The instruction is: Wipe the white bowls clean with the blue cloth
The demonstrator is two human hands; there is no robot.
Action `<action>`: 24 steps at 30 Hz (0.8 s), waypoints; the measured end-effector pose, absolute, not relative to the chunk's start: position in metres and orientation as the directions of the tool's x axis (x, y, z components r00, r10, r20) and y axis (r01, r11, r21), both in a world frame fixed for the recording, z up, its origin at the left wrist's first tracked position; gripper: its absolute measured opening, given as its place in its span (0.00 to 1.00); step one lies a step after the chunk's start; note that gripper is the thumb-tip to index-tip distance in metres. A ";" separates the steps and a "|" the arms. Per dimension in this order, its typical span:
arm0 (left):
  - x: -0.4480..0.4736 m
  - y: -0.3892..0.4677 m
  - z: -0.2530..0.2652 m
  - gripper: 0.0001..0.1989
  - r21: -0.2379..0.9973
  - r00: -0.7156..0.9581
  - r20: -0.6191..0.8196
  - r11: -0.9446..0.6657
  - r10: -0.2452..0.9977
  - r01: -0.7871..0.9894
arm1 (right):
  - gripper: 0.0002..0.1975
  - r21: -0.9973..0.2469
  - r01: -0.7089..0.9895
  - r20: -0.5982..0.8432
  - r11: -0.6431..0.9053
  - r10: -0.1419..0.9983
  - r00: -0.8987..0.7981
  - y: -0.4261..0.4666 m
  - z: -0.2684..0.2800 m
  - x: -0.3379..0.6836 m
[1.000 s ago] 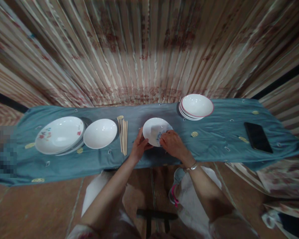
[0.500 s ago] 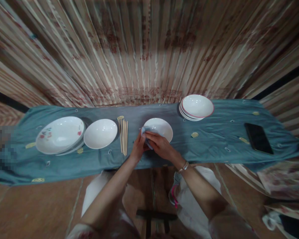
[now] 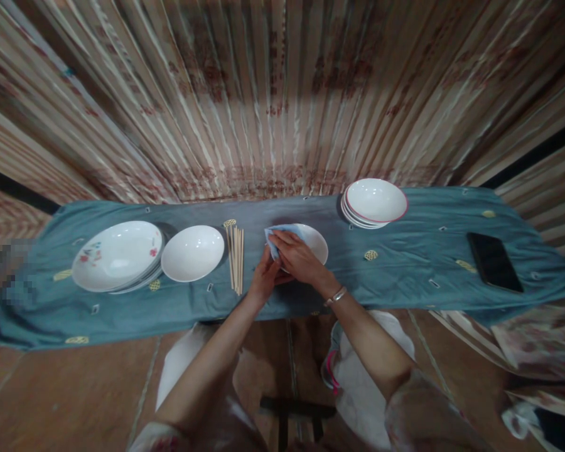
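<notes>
**White bowl in both hands, blue cloth now spread over its left rim**

Place: middle of the bench, right in front of the person. Whether the bowl rests on the cover or is lifted a little cannot be told; hands hide its near side.

Newest change: the cloth. Half a second ago it is a bunched fold at the left edge; now it lies flatter, draped over the far-left rim and reaching partway along the back. The right hand lies across it, fingers pointing left, grip closed on the cloth and pressing it to the bowl. The left hand has its grip closed on the near-left side, thumb up by the rim, fingers mostly out of sight.

Meaning for the work, as judged: cloth contact sits at the edge rather than down in the well, with the left hand steadying. Right part of the interior shows white and uncovered.

Against the earliest frame: the right hand is then at the near-right of the bowl, most of the inside showing; now it covers the left half. Bowl keeps about the same spot.

Surroundings unchanged in layout; all slide slightly rightward together, likely the head turning. To the left: chopsticks, a second bowl, stacked flowered plates. To the right: red-rimmed bowls in a stack, farther off a dark phone.
</notes>
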State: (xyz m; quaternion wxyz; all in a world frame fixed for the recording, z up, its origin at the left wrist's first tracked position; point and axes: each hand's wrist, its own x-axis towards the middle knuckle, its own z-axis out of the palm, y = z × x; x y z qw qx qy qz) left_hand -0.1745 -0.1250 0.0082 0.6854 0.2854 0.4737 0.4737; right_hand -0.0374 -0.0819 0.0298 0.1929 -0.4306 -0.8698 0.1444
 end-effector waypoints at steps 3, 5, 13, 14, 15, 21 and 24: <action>-0.177 -0.125 0.005 0.47 0.846 0.118 -0.365 0.382 0.924 -0.371 | 0.28 -0.304 0.818 0.146 0.489 0.872 -0.467 -0.081 0.040 -0.037; -0.178 -0.125 0.003 0.48 0.848 0.127 -0.363 0.384 0.923 -0.365 | 0.28 -0.243 0.868 0.122 0.432 0.902 -0.415 -0.080 0.045 -0.035; -0.177 -0.124 0.002 0.47 0.851 0.131 -0.340 0.364 0.931 -0.379 | 0.26 -0.151 0.940 0.128 0.305 0.949 -0.287 -0.073 0.047 -0.010; -0.177 -0.124 0.002 0.47 0.852 0.133 -0.337 0.362 0.932 -0.379 | 0.26 -0.140 0.945 0.126 0.294 0.952 -0.278 -0.073 0.047 -0.006; -0.177 -0.124 0.002 0.47 0.852 0.137 -0.334 0.361 0.932 -0.378 | 0.26 -0.130 0.950 0.124 0.283 0.955 -0.268 -0.074 0.046 -0.002; -0.176 -0.126 0.005 0.48 0.848 0.136 -0.336 0.362 0.932 -0.388 | 0.24 -0.160 0.948 0.137 0.275 0.957 -0.255 -0.080 0.038 0.017; -0.176 -0.126 0.007 0.47 0.848 0.134 -0.333 0.359 0.933 -0.391 | 0.24 -0.174 0.944 0.149 0.279 0.955 -0.255 -0.083 0.038 0.025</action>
